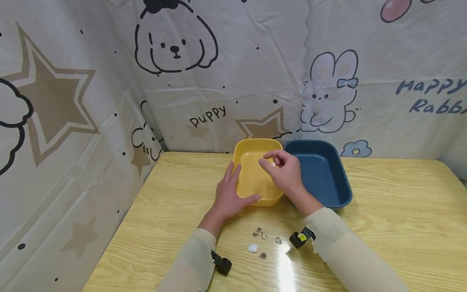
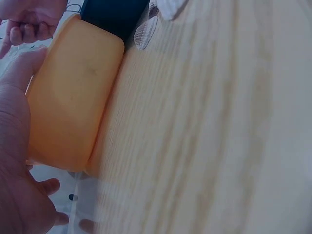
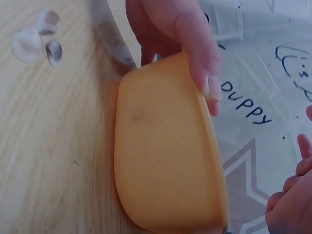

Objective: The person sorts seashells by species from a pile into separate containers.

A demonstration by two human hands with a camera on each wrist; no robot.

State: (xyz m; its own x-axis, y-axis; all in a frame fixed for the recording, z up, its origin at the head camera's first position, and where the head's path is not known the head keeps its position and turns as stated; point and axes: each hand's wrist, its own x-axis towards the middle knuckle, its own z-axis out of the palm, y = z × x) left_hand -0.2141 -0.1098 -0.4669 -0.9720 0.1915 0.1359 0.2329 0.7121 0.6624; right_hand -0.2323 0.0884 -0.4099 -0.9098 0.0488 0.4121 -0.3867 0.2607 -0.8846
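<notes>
A yellow plastic bin (image 1: 251, 188) stands on the table. My left hand (image 1: 228, 198) rests against its near left corner, fingers spread along the left wall and thumb (image 3: 202, 73) lying over the near rim. Above the bin's right side is my right hand (image 1: 286, 170). Its thumb and index finger are bent with a gap between the tips, and the other fingers curl around a small white shell-like piece (image 1: 273, 164), mostly hidden. Several shells lie on the table in front of the bin, among them a white shell (image 1: 252, 247) and a ribbed shell (image 2: 146, 33).
A dark blue bin (image 1: 319, 174) stands directly right of the yellow one. Both are on a light wood-grain table (image 1: 394, 211), near its back edge. Behind it hangs a printed curtain (image 1: 255, 81). Each forearm wears a black wrist camera (image 1: 298, 239).
</notes>
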